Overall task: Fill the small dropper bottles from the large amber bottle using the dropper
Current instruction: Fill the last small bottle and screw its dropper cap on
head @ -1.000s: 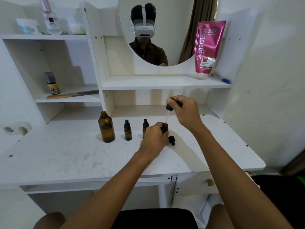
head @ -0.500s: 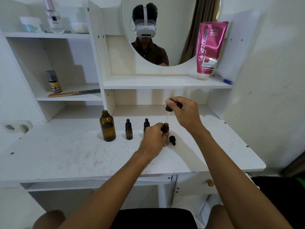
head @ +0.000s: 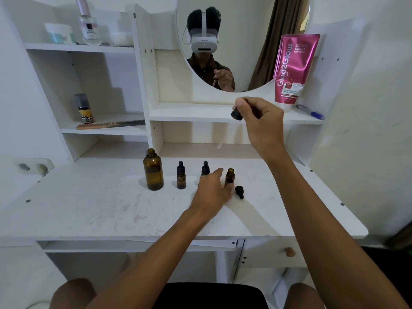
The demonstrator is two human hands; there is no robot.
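Nearest the person, the white bench (head: 89,208) carries everything. The left hand (head: 211,190) lies low over it with the fingers loosely spread and nothing gripped. Its index finger points to 12 o'clock. Whether a fingertip touches the glass beside it cannot be told.

Just at the hand's 4 o'clock a loose black dropper cap (head: 239,191) lies on its side. At the hand's 1 o'clock stands the open small bottle (head: 230,176), upright and uncapped.

A row runs from it toward 9 o'clock. First comes a capped small bottle (head: 205,168), partly behind the index finger. A second capped small bottle (head: 181,176) follows, and then the large amber bottle (head: 153,169), upright with its mouth open.

Farther off and higher, at 1 o'clock from the open small bottle, is the right hand (head: 260,121). It pinches the black bulb of the dropper (head: 236,114) between thumb and curled fingers. The glass tube below is blurred and slants toward 7 o'clock, well clear of every bottle.

Behind, on the shelf (head: 189,113), a pink tube (head: 292,68) leans at 1 o'clock with a blue pen (head: 311,112) beside it. A round mirror (head: 245,30) hangs at 12 o'clock.
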